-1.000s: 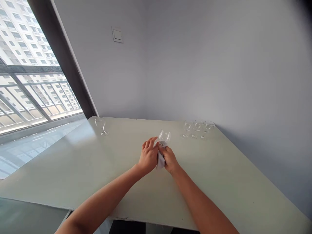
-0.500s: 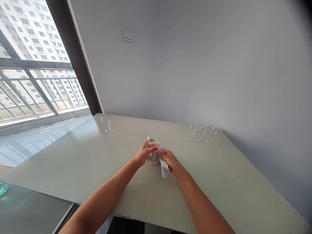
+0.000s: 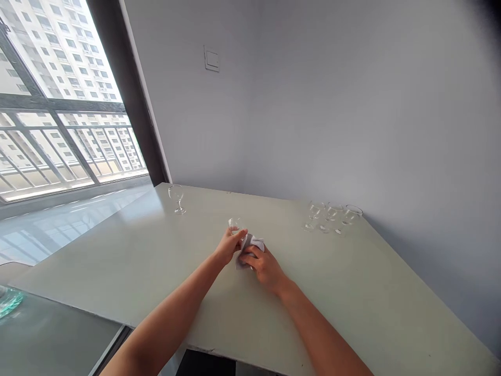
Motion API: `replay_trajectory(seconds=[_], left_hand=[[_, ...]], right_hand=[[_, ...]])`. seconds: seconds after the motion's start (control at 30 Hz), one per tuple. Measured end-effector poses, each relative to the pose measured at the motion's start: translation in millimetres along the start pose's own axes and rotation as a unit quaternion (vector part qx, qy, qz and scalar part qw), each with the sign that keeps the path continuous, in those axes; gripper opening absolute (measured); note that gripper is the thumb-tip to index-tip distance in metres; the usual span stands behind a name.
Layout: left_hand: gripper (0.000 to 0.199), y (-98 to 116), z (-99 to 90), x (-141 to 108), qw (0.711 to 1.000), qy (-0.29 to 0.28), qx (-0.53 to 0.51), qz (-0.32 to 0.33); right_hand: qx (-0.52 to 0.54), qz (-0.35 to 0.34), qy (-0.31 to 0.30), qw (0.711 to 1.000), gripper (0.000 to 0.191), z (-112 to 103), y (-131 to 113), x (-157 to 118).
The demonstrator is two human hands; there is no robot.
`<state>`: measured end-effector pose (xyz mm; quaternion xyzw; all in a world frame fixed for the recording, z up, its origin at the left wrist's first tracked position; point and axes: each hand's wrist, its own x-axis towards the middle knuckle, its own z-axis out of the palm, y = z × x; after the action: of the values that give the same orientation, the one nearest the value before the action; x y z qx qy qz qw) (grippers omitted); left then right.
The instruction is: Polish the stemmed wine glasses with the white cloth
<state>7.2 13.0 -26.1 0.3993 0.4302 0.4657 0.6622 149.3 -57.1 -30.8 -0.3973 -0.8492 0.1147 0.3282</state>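
My left hand [image 3: 229, 245] is closed around the bowl of a clear stemmed glass [image 3: 235, 223], held tilted above the table with its rim toward the far left. My right hand [image 3: 264, 263] grips a white cloth [image 3: 254, 241] and presses it against the lower end of the glass. The cloth and fingers hide the stem and foot. Another stemmed glass [image 3: 177, 197] stands upright at the far left of the table. Three similar glasses [image 3: 334, 213] stand close together at the far right.
The pale table [image 3: 344, 313] reaches back to the grey walls. At its lower left is a darker glass surface [image 3: 58, 339] bearing a greenish glass dish [image 3: 10, 302]. A window [image 3: 70, 141] with a railing lies to the left.
My right hand has turned over and wrapped the cloth around the lower end of the glass. The glass has tilted farther to the left. The view has shifted slightly.
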Motion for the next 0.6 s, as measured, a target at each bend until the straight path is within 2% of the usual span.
replay_trajectory(seconds=[0.1, 0.17, 0.2, 0.27, 0.33, 0.4, 0.47, 0.6], left_hand=[[0.035, 4, 3.5, -3, 0.997, -0.057, -0.051, 0.012], [0.031, 5, 7.3, -6, 0.991, -0.096, -0.094, 0.015], [0.030, 5, 9.5, -8, 0.987, -0.111, -0.117, 0.013], [0.031, 4, 13.8, -10, 0.981, -0.116, -0.158, 0.001], [0.032, 1, 16.7, -10, 0.978, -0.087, -0.190, -0.001], [0.033, -2, 17.1, -8, 0.978, -0.043, -0.204, 0.023], [0.034, -4, 15.5, -5, 0.978, -0.003, -0.197, 0.070], [0.040, -2, 12.5, -5, 0.978, 0.047, -0.149, 0.141]], right_hand=[[0.139, 0.032, 0.046, 0.989, 0.027, -2, 5, 0], [0.262, 0.091, 0.098, 0.956, 0.017, -2, 8, 1], [0.325, 0.133, 0.125, 0.928, 0.014, -2, 9, 2], [0.449, 0.222, 0.170, 0.848, 0.019, 3, 10, 4], [0.558, 0.284, 0.193, 0.755, 0.025, 10, 9, 6], [0.625, 0.311, 0.201, 0.687, 0.028, 17, 8, 7], [0.648, 0.320, 0.189, 0.665, 0.029, 21, 5, 7], [0.648, 0.327, 0.140, 0.673, 0.036, 19, 0, 8]])
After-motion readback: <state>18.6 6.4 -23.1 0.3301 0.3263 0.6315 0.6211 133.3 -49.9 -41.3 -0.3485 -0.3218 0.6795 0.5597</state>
